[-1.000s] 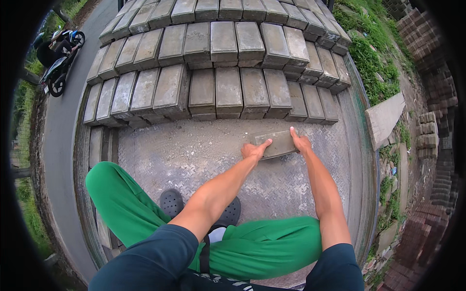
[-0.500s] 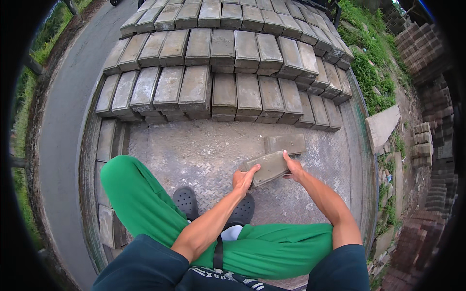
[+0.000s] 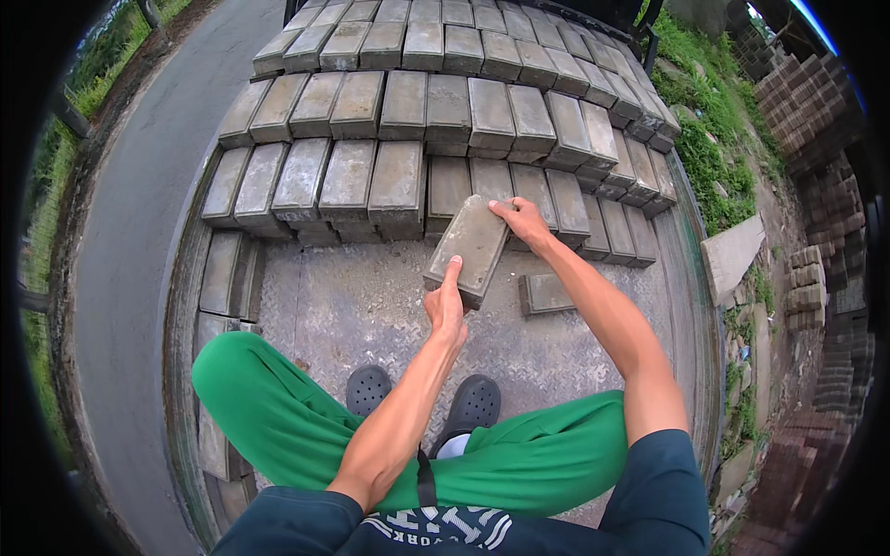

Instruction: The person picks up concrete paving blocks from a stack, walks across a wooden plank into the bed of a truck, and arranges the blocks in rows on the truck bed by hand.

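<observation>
Between my two hands is a grey concrete paving block (image 3: 475, 246), raised off the metal truck bed and tilted. My left hand (image 3: 447, 304) grips its near end, thumb on the top face. At the far right corner my right hand (image 3: 521, 221) holds it, its thumb over the edge. Just beyond stands the front row of stacked pavers (image 3: 399, 181), partly hidden by the held block. A second loose paver (image 3: 547, 294) lies on the bed to the right, below my right forearm, which covers its right end.
Stacked pavers rise in steps toward the back. More pavers (image 3: 225, 273) line the bed's left side. The patterned metal bed (image 3: 343, 306) carries grit. My shoes (image 3: 475, 404) rest on it. A road (image 3: 120, 269) runs along the left; grass (image 3: 709, 162) and brick piles (image 3: 807, 102) lie right.
Both hands have lifted the paver up and away from me, toward the front row, and turned it more lengthwise. The second paver stays on the bed. The view has shifted slightly.
</observation>
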### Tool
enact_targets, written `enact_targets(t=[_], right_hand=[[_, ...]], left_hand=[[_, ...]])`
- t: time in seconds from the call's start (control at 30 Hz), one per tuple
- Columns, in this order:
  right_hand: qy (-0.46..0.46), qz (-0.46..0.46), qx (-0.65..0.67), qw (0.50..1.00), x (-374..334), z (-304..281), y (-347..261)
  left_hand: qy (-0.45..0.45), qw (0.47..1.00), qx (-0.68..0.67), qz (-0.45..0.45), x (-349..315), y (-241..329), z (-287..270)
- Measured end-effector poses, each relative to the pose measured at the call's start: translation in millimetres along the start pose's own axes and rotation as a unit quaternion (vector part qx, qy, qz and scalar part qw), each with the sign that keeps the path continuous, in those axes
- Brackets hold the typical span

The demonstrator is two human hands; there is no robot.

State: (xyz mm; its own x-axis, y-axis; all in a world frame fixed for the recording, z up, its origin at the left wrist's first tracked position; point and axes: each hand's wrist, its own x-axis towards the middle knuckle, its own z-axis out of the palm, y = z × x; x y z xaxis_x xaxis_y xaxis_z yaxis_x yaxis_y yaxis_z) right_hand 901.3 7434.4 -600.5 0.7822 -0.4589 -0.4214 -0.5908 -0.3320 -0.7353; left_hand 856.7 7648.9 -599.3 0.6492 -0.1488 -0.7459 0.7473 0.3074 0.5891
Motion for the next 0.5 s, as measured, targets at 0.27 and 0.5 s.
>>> enact_targets(t=[0.27, 0.5], right_hand=[[-0.076, -0.067, 0.025, 0.994, 21.1, 49.8, 15.8], [-0.084, -0.219, -0.123, 0.964, 21.2, 54.5, 31.4]], left_hand=[[0.104, 0.994, -0.038, -0.024, 101.0, 17.1, 67.5], [0.007, 0.999, -0.009, -0.042, 110.9, 6.2, 35.2]])
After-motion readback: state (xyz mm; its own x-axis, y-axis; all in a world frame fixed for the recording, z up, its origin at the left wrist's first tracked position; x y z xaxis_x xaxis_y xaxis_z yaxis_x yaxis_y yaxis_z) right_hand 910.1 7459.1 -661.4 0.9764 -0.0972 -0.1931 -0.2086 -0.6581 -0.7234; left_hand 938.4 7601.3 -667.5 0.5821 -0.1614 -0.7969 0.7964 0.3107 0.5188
